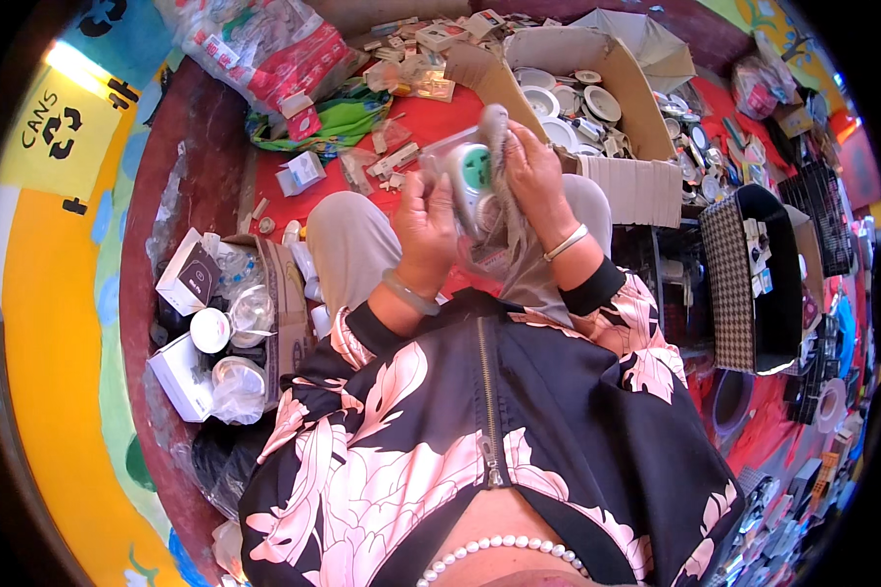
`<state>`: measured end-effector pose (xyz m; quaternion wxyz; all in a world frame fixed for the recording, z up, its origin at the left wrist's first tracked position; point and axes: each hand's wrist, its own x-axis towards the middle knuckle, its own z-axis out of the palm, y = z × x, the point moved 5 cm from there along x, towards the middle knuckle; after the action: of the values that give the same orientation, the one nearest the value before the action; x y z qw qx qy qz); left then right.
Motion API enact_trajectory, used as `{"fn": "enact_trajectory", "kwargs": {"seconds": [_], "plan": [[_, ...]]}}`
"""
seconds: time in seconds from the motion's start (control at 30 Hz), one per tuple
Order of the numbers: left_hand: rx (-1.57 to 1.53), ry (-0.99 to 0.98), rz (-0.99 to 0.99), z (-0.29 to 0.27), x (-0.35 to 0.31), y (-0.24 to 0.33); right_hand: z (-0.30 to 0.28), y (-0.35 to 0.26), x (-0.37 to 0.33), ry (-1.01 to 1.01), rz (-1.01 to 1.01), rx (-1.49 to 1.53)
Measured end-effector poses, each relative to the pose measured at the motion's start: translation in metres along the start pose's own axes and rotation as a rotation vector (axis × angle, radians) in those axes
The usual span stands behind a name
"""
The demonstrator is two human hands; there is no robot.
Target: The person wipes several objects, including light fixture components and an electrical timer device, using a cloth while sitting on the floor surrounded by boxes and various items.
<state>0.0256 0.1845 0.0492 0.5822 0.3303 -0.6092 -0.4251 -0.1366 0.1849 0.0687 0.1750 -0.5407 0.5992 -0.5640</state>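
My left hand is closed on the left edge of a pale, rounded device with a green face. Dark slots show in the green part, so it looks like a power socket unit. Clear plastic seems to hang about it, though blur makes this hard to tell. On the other side, my right hand grips a bunched grey cloth. This cloth lies against the device's right side and covers part of it. Both hands are raised in front of my knees.
Ahead to the right stands a cardboard box holding white round fittings. Small boxes and parts lie on red cloth. At my left is a carton with wrapped items; at right, a checked box. A large plastic bag lies at far left.
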Motion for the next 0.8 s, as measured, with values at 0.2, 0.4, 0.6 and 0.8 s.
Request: {"fn": "enact_trajectory", "kwargs": {"seconds": [0.2, 0.4, 0.6, 0.8], "plan": [[-0.079, 0.012, -0.132, -0.006, 0.032, 0.018, -0.047, 0.076, -0.013, -0.002, 0.227, 0.391], [-0.629, -0.035, -0.368, 0.020, 0.060, -0.001, -0.072, 0.015, -0.035, -0.264, 0.362, 0.630], [-0.599, -0.171, -0.420, 0.120, 0.049, 0.022, -0.112, 0.013, -0.061, -0.303, 0.241, 0.711], [-0.584, -0.516, -0.602, 0.195, 0.025, 0.012, -0.219, 0.055, -0.105, 0.030, 0.401, 0.712]]}}
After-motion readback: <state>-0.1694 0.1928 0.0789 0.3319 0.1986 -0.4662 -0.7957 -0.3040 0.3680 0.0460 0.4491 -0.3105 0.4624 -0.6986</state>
